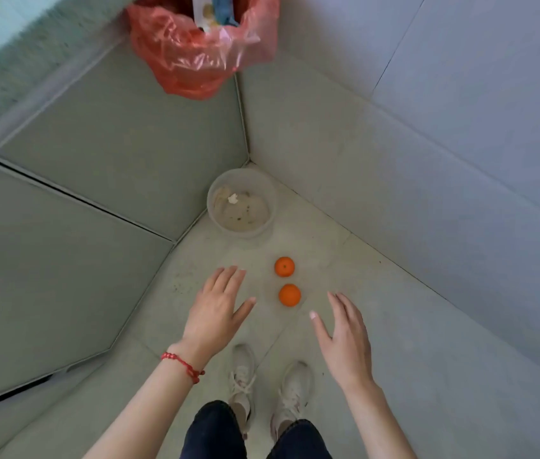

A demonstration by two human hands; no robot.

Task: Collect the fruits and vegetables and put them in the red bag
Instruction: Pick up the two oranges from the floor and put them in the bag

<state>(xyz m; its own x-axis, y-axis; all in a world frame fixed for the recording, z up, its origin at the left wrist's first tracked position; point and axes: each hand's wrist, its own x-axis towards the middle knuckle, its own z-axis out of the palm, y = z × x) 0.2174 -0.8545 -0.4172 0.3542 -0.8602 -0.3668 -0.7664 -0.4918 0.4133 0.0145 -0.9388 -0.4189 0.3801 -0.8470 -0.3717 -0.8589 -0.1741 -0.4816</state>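
Your left hand (pixel 217 304) and right hand (pixel 344 336) spread, empty | two tangerines (pixel 284 267) on pale floor tiles (pixel 378 326) at 12 o'clock, corner tub (pixel 241 203) beyond | red bag (pixel 202 51) high, 11 o'clock

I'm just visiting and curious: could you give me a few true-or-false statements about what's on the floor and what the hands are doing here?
1. Two oranges, the far orange and the near orange, lie on the floor. True.
2. The left hand holds an orange. False: it is open and empty.
3. The red bag sits near the top of the view. True.
4. The round tub holds the oranges. False: they lie outside it.
5. The right hand is a closed fist. False: it is open.
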